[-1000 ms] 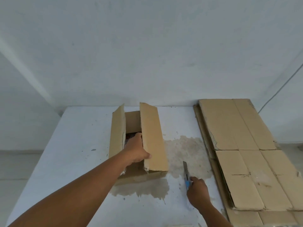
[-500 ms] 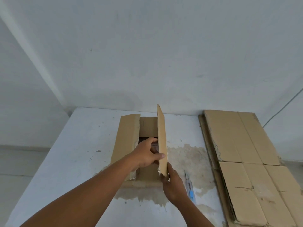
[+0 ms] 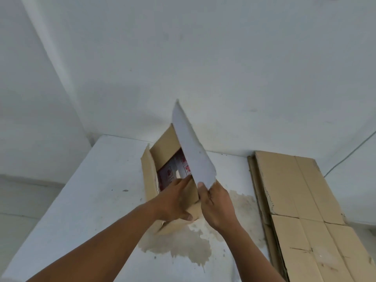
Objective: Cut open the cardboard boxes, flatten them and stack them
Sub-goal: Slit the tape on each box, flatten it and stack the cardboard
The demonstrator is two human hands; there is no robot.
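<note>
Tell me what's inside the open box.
In the box, white panels with red printed symbols show; the raised flap and left hand cover the rest.

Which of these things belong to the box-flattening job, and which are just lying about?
Job: open cardboard box; its raised flap, pinched by the right hand; left hand gripping the box's near end; stack of flattened cardboard.
Lying about: white table; brown stain; wall cable.
</note>
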